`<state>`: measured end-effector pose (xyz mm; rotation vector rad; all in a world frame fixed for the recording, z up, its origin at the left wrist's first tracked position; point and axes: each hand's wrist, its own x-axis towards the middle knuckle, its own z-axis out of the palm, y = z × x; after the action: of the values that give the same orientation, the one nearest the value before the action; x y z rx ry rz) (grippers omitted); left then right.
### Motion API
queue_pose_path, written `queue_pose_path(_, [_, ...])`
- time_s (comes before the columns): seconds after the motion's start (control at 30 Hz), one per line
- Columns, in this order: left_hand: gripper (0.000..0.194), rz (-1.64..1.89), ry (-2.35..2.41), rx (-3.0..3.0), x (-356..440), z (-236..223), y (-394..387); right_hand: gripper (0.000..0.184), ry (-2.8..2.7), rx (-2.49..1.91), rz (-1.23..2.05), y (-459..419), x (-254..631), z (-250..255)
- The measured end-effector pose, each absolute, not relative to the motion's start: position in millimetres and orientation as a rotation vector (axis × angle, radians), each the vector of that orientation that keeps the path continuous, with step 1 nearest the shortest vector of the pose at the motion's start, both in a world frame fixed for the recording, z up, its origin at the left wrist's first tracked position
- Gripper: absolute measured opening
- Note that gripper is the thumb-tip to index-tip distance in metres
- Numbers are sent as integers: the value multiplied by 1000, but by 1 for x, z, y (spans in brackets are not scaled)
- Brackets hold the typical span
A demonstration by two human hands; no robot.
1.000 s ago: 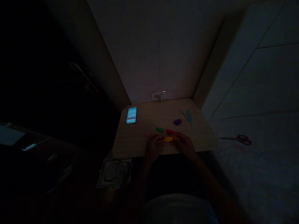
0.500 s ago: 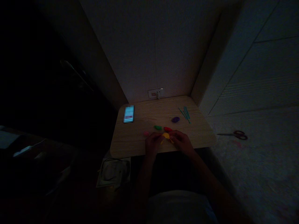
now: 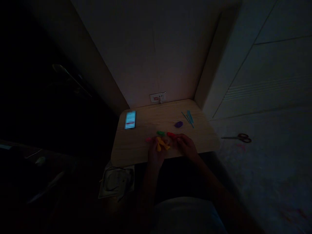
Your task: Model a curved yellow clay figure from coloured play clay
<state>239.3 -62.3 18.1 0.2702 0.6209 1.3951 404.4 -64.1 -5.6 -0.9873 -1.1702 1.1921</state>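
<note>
In dim light, a yellow piece of modelling clay with drooping, leg-like ends rests in my left hand, whose fingers are closed around it. My right hand is off the yellow clay, its fingers loosely apart beside a red clay piece; whether they touch it is hard to see. A green clay piece lies just beyond my left hand. Partly beside that hand's fingers is a small pink piece. Farther back sits a purple clay lump.
Thin teal tools lie at the back right of the wooden table. A lit phone is at the back left. A wall socket holds a plug. Scissors lie off the table to the right.
My right hand has let go of the yellow clay and sits by the red piece. The yellow clay has shifted left in my left hand, its ends hanging. The whole view has moved slightly.
</note>
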Motion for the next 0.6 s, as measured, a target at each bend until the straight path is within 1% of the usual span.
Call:
queue_pose_path(0.07, [13,1387,606,206,238,23,-59,31,-1171,-996,1198,-64,404,-5])
queue_pose_path(0.1, [14,1365,599,181,237,26,-58,31,-1176,-1006,1195,-64,404,-5])
queue_pose_path(0.23, [36,1278,573,137,235,35,-54,32,-1163,-1014,1198,-65,403,-5])
queue_pose_path(0.3, [40,1272,572,138,235,37,-55,31,-1152,-1015,1198,-65,403,-4])
queue_pose_path(0.6, [33,1236,559,251,234,38,-58,32,-1196,-1080,1168,-68,402,1])
